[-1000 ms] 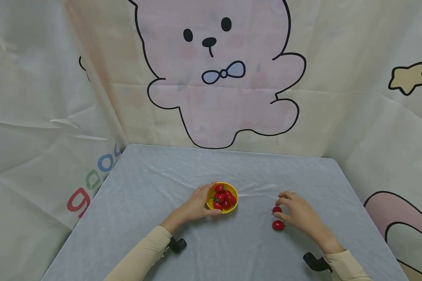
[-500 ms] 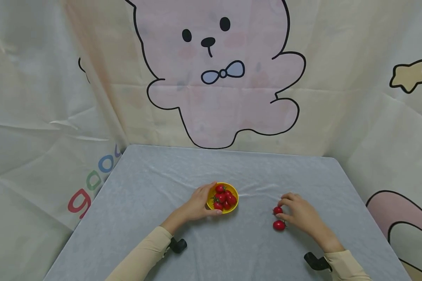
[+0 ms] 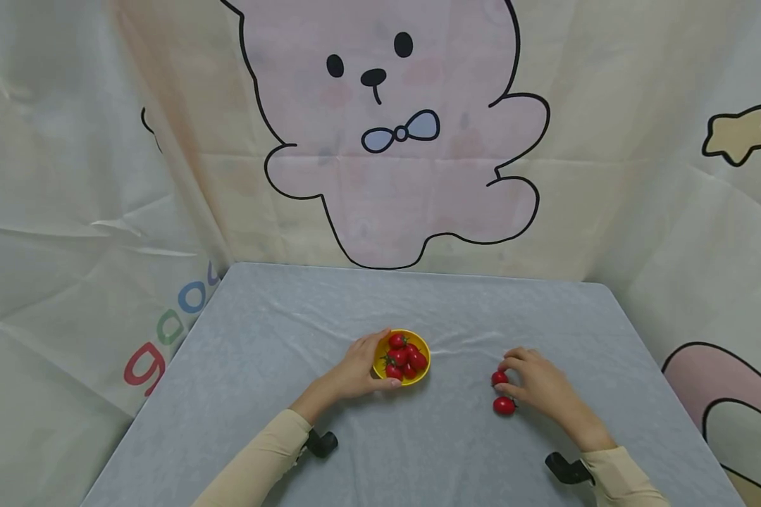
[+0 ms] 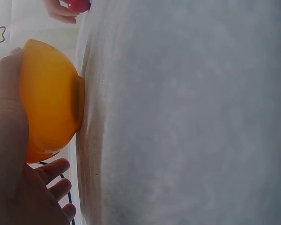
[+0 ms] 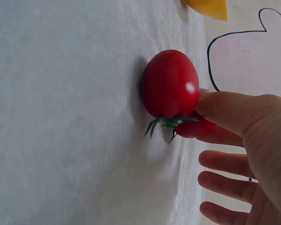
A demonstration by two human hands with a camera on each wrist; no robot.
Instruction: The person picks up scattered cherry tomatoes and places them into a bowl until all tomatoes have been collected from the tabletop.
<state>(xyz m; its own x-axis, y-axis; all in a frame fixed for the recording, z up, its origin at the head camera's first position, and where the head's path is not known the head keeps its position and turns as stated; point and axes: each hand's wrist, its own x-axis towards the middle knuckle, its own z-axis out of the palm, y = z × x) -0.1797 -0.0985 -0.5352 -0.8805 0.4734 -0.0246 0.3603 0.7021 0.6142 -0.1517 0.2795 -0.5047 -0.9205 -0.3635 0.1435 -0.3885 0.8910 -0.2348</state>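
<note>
Hardly anything has moved since a second ago: my right hand point(image 3: 539, 384) has kept its place beside the two loose tomatoes, only closing in a little on the farther one, and my left hand point(image 3: 355, 373) has not left the bowl. My left hand grips the yellow bowl point(image 3: 423, 343) from its left side, thumb curled along the near rim and fingers round the far rim; the left wrist view shows my palm flat against the bowl's point(image 4: 49, 98) outer wall while it stands on the grey cloth point(image 3: 418, 451). Several red tomatoes point(image 3: 403, 356) with green stalks are heaped inside it. To the right, well apart from the bowl, my right hand pinches the farther tomato point(image 3: 499, 378) between thumb and curled fingertips; in the right wrist view that tomato point(image 5: 199, 129) is mostly hidden behind my thumb. The nearer tomato point(image 3: 504, 405) lies on the cloth just beside my thumb, touching its neighbour, and up close this tomato point(image 5: 169, 85) shows its stalk turned toward my hand. My other fingers point(image 5: 225, 161) hang loosely curled above the cloth. Behind the table hangs a pale curtain point(image 3: 393, 148) printed with a pink bear
</note>
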